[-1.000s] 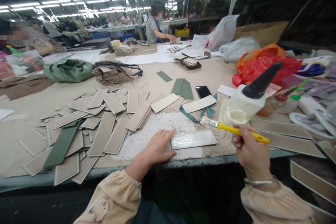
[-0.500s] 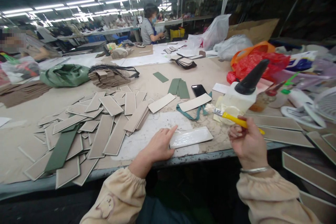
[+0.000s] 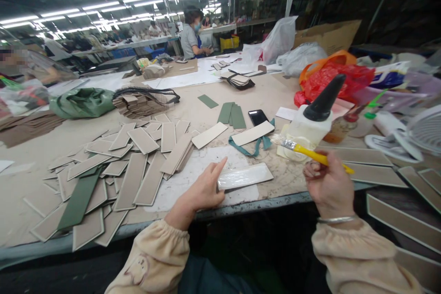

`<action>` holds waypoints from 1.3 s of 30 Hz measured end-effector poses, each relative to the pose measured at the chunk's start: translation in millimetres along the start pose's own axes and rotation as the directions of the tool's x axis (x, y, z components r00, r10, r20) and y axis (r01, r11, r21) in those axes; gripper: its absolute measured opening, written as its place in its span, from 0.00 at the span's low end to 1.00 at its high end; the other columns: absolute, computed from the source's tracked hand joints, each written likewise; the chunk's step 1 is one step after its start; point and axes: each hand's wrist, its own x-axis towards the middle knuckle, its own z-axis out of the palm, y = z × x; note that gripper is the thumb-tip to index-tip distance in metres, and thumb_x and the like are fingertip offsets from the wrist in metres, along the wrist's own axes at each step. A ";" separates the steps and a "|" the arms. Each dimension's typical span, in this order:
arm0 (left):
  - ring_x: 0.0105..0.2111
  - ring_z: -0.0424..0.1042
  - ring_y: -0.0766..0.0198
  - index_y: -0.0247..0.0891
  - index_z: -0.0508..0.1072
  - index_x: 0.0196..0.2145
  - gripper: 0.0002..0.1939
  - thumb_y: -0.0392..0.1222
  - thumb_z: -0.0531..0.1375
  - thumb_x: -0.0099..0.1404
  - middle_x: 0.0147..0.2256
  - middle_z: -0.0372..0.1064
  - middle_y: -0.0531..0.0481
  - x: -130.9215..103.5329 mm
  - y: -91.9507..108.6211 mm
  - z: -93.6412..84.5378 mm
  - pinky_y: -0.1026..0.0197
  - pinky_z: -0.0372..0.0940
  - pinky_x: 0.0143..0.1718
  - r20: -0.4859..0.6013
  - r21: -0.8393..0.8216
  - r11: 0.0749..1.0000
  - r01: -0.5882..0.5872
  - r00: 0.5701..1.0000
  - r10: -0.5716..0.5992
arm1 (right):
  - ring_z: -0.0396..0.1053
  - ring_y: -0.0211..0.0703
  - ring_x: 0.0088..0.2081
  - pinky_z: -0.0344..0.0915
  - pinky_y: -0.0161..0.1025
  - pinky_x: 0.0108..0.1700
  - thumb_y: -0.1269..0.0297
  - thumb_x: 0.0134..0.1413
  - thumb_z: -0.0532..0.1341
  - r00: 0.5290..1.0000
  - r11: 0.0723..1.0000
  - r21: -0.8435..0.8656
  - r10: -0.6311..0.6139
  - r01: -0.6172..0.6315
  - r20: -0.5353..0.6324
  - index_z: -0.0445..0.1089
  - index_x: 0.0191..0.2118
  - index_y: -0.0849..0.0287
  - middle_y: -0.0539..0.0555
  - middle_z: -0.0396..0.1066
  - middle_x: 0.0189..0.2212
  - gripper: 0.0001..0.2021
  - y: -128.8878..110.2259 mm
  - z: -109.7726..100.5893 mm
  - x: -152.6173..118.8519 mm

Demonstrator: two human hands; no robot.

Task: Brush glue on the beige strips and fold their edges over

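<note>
My left hand (image 3: 206, 187) lies at the left end of a white strip (image 3: 245, 177) with a wet, shiny surface, its index finger stretched out. My right hand (image 3: 329, 183) is closed round the yellow handle of a brush (image 3: 315, 155), whose pale bristles point left, away from the strip. Just behind the brush stands a white bottle (image 3: 306, 128) with a black cone top. Left of my left hand spreads a pile of beige strips (image 3: 132, 181), with a dark green strip (image 3: 81, 200) on it. A white strip (image 3: 253, 132) rests on a teal band (image 3: 257, 149).
A black phone (image 3: 257, 117) and green pieces (image 3: 231, 115) lie farther back. Plastic bags (image 3: 339, 80) and a small fan (image 3: 425, 126) are at the right. More beige strips (image 3: 403, 220) lie by the right table edge. A person (image 3: 193, 34) sits across the table.
The view has shifted slightly. My right hand has moved a little right and down in the picture with the brush. My left hand remains at the strip's left end.
</note>
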 end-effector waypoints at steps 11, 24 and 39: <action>0.55 0.63 0.54 0.39 0.37 0.68 0.49 0.33 0.59 0.54 0.54 0.60 0.41 -5.8 -14.6 -5.9 0.49 0.58 0.59 -0.078 -0.046 0.998 -0.034 0.997 0.030 | 0.54 0.28 0.19 0.51 0.26 0.18 0.52 0.42 0.70 1.000 0.999 -0.049 0.024 -0.023 0.011 0.72 0.32 0.59 0.45 0.60 0.18 0.16 6.3 5.9 -5.5; 0.58 0.62 0.50 0.32 0.62 0.58 0.26 0.40 0.57 0.63 0.56 0.64 0.35 72.8 -80.6 -41.6 0.49 0.58 0.58 -0.225 0.488 0.791 0.369 0.929 -0.295 | 0.56 0.29 0.19 0.52 0.25 0.18 0.53 0.46 0.68 0.997 0.998 -0.038 0.059 -0.057 0.055 0.73 0.32 0.59 0.45 0.59 0.17 0.14 14.5 16.1 -8.4; 0.47 0.70 0.54 0.39 0.74 0.47 0.15 0.41 0.52 0.67 0.46 0.70 0.42 98.2 -79.6 -64.7 0.49 0.58 0.55 -0.237 0.546 0.731 0.410 0.912 -0.335 | 0.72 0.36 0.25 0.67 0.31 0.26 0.52 0.51 0.66 0.979 0.973 -0.199 -0.075 0.113 0.188 0.72 0.40 0.53 0.52 0.75 0.30 0.14 21.3 27.6 -16.9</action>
